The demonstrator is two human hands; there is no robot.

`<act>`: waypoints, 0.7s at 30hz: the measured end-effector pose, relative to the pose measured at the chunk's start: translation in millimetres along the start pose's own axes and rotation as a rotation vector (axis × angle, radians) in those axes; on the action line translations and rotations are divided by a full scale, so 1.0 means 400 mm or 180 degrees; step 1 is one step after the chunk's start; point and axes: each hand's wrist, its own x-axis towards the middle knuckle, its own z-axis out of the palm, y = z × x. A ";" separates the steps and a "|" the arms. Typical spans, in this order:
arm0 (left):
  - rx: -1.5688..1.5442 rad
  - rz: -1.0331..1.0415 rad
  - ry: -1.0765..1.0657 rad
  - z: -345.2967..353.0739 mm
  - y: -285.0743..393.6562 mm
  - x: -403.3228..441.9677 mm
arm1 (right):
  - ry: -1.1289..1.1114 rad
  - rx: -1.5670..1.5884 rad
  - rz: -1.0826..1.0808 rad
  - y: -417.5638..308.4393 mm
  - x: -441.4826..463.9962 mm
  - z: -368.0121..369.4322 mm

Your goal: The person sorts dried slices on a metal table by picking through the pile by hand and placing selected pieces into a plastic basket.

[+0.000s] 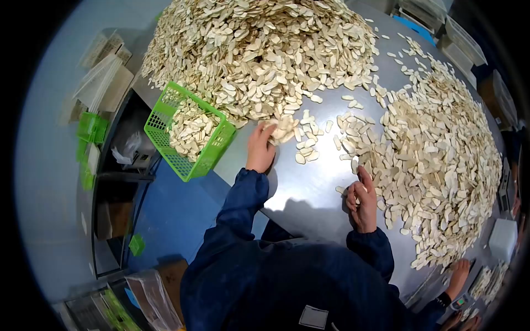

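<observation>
Our left hand [261, 148] has its fingers bent and a little apart over a small bunch of pale slices [283, 129], which they seem to grasp loosely. Our right hand [362, 207] has its fingers curled in towards the palm beside the near edge of the right heap [436, 160]; a pale bit shows between them, but we cannot tell whether they pinch a slice.

To handle these well, we do best to keep the left fingers soft and low, since thin slices may snap or slide if squeezed. A small bunch, spread flat on the steel table [292, 176], is easier to look over than a thick one. The right fingertips serve best for single slices, with the wrist light so that the heap does not slip.

Counting, we see two big heaps: the left heap [259, 49] beyond our left hand, and the right heap beside and beyond our right. One green basket [212, 151], part filled with slices, stands to the left of our left grip, close by. About a dozen loose slices [306, 143] lie just right of that grip; those in the heaps are too many to count. At least one co-worker's hand [458, 276] shows, well to the right of our right hand
</observation>
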 end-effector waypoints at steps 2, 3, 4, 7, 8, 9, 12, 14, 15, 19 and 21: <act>-0.0606 -0.0095 -0.0411 -0.015 0.024 -0.008 | -0.0028 0.0011 0.0016 -0.002 -0.003 -0.003; -0.0902 -0.0140 -0.0621 -0.031 0.043 -0.009 | -0.0020 -0.0001 0.0023 -0.003 -0.002 -0.005; -0.1096 -0.0285 -0.0439 -0.044 0.058 -0.013 | -0.0009 -0.0009 0.0029 -0.002 -0.001 -0.007; -0.1116 -0.0797 -0.0542 -0.064 0.047 -0.016 | -0.0036 -0.0006 0.0001 0.002 -0.002 -0.012; -0.1000 -0.0865 -0.0598 -0.065 0.055 -0.022 | -0.0036 -0.0008 0.0006 0.003 -0.002 -0.012; -0.0594 -0.0652 -0.0566 -0.061 0.071 -0.031 | -0.0045 -0.0011 0.0012 0.003 -0.001 -0.012; -0.0060 -0.0110 -0.0592 -0.031 0.113 -0.073 | -0.0116 0.0017 -0.0007 0.003 -0.002 -0.012; -0.0483 -0.0254 -0.1266 -0.017 0.165 -0.101 | -0.0148 0.0034 -0.0007 0.003 -0.005 -0.017; -0.0728 -0.0119 -0.1528 -0.016 0.185 -0.109 | -0.0172 0.0042 -0.0005 0.006 -0.003 -0.021; -0.1580 -0.0187 -0.1811 -0.017 0.183 -0.076 | -0.0202 0.0014 -0.0067 0.012 -0.003 -0.024; -0.1334 -0.0329 -0.1150 0.008 0.143 -0.029 | -0.0175 -0.0018 -0.0050 0.014 -0.002 -0.024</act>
